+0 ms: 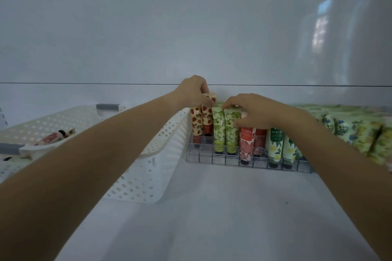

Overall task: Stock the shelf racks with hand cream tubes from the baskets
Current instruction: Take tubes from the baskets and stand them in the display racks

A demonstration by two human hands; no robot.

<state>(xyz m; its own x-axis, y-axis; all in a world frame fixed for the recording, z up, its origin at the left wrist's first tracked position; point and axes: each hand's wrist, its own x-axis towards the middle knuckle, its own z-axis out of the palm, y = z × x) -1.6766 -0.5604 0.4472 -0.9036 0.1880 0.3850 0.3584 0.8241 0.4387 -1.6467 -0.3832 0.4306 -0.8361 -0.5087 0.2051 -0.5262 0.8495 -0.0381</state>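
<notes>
A clear rack (233,160) stands against the white back wall and holds hand cream tubes upright, caps down. My left hand (194,91) pinches the top of a strawberry-print tube (206,121) at the rack's left end. My right hand (254,110) rests its fingertips on the tops of the green leaf-print tubes (226,131) and covers a pink tube (246,144). White-flower green tubes (274,144) stand further right. A white perforated basket (161,154) sits left of the rack, with a red-and-white tube (54,136) lying inside.
More floral tubes (350,131) are packed at the right, beyond my right forearm. The basket has grey handles (107,106). The white shelf surface (212,218) stretches in front of the rack toward me.
</notes>
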